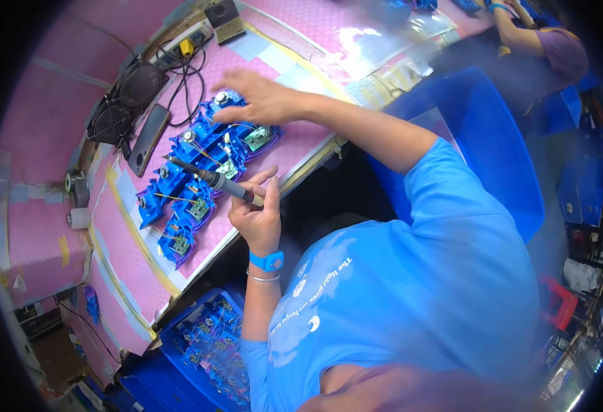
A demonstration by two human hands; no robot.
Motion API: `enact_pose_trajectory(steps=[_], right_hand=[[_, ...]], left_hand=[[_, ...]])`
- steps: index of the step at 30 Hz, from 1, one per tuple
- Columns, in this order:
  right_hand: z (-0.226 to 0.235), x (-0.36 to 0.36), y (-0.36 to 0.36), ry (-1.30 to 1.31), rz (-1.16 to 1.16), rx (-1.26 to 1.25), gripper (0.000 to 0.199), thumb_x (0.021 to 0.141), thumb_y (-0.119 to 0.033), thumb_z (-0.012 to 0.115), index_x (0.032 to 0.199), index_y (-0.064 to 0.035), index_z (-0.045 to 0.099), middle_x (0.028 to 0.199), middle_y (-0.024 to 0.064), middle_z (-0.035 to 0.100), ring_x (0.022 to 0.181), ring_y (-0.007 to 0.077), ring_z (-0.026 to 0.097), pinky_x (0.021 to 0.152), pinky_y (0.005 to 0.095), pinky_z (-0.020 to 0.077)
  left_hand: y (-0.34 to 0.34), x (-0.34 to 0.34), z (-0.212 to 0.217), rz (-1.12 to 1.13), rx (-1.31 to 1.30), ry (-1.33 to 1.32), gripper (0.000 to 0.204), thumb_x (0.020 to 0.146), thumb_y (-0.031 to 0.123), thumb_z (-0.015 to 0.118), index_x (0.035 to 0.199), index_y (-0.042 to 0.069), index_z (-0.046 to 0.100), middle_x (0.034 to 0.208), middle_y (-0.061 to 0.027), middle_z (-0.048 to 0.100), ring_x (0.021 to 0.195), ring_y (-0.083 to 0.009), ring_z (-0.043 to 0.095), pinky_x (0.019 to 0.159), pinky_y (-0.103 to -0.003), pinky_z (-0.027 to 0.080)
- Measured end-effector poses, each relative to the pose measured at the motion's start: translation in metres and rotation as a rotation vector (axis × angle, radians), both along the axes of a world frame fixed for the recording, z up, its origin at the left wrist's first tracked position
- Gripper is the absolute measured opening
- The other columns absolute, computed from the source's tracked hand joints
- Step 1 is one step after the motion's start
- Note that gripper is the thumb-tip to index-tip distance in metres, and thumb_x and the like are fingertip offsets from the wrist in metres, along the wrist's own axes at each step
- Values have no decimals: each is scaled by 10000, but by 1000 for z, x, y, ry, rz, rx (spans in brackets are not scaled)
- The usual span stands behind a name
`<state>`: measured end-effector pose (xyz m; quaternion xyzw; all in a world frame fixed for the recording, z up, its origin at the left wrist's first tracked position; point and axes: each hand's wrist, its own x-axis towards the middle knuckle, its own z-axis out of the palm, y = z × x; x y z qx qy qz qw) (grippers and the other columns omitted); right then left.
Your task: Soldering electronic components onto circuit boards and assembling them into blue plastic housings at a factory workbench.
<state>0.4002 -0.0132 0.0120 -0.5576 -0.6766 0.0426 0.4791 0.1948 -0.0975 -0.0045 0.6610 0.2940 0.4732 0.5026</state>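
Observation:
My left hand (254,214) is closed round the grey handle of a soldering iron (227,184). The iron's dark barrel slants up and left over a row of blue plastic housings (202,161) on the pink-covered bench. Several of these housings hold a small green circuit board (200,208), loose wires and a round silver part (189,136). At the far end of the row, my right hand (257,99) hovers with fingers apart, over or touching the last housing; its fingertips are smeared by motion. Between thumb and fingers sits another round silver part (222,98), not visibly gripped.
Behind the housings lie a dark phone (149,139), two black fans (128,99) and a power strip (190,41) with cables. A blue bin (209,343) of small parts stands below the bench; a larger blue bin (483,130) is at right. Another person (548,48) works at upper right.

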Motion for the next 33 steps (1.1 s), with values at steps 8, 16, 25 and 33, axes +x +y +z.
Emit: enact_pose_trajectory(steps=[8, 16, 25, 33], right_hand=[[40, 203, -65, -366, -1167, -159, 888, 693, -314, 807, 1444, -63, 405, 1503, 222, 361, 1412, 469, 298, 1112, 617, 312], [62, 198, -103, -111, -187, -362, 792, 642, -42, 726, 1408, -117, 538, 1385, 153, 572, 1312, 245, 512, 1110, 378, 388], [21, 112, -75, 20, -37, -181, 753, 696, 84, 503, 1417, -134, 526, 1495, 80, 493, 1388, 286, 456, 1170, 410, 339], [17, 80, -93, -50, -65, -32, 516, 892, -194, 707, 1367, -58, 559, 1350, 120, 591, 1267, 235, 552, 1094, 358, 410]], left_hand=[[3, 1, 0, -10, 19, 99, 268, 882, 3, 719, 781, 82, 484, 950, -111, 759, 617, -20, 541, 535, -185, 405], [2, 3, -4, 15, 25, 57, 261, 881, 33, 732, 789, 80, 492, 932, -109, 760, 661, -59, 604, 569, -199, 444], [4, 1, -5, 18, 73, 35, 263, 878, 10, 727, 788, 71, 487, 931, -125, 755, 691, -75, 647, 594, -209, 479], [2, -1, 0, -1, 51, 101, 254, 880, 17, 733, 782, 59, 502, 936, -124, 755, 661, -71, 628, 579, -222, 474]])
